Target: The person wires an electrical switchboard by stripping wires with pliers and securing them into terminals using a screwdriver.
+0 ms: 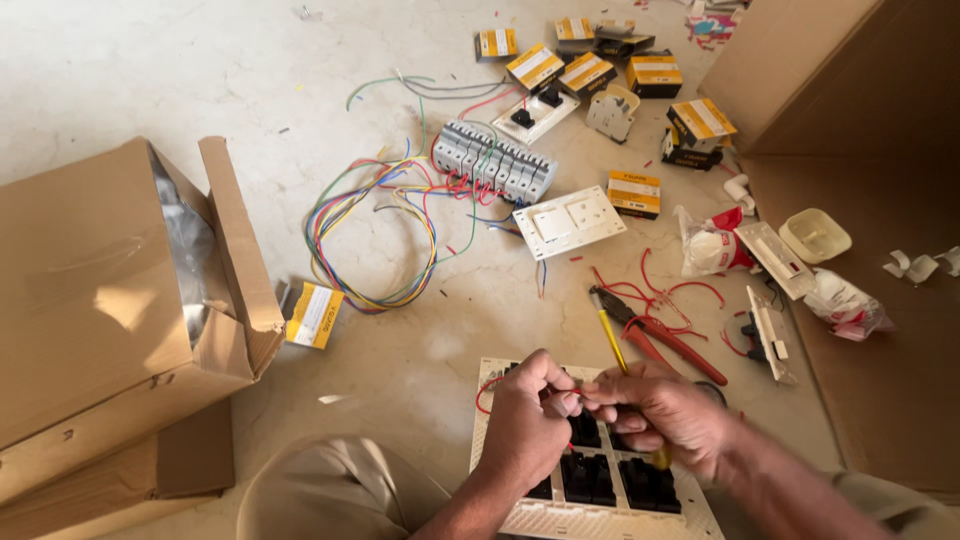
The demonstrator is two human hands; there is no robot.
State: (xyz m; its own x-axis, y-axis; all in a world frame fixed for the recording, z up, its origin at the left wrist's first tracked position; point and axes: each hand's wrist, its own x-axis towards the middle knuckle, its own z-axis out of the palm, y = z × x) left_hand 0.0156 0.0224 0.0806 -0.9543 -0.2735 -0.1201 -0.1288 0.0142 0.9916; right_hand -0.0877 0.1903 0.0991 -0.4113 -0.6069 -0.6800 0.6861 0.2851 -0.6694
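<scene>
Looking down from my head camera, I see both of my hands meeting just above a white switch plate (600, 515) that lies face-down on the pale floor, its back showing rows of black switch modules (590, 478). My left hand (525, 425) is closed in a pinch, fingertips pointing right, and my right hand (655, 412) is closed in a matching pinch, fingertips pointing left. Between the two pinches sits a small piece, probably a short end of red wire (487, 390), though the blur there keeps me from being sure what it is. A loop of that red wire curves out on the left of the left hand and down onto the plate. The pinched piece lies crosswise, running left to right, with both hands equally close; the plate lies directly beneath and toward me. Just beyond the right hand rest a yellow-handled screwdriver (608, 335) and red-handled pliers (665, 340), pointing away to the upper left. Farther off are a row of grey circuit breakers (495, 160) with coloured wires (370, 235), small yellow boxes, and a cardboard box (100, 290) on my left.
</scene>
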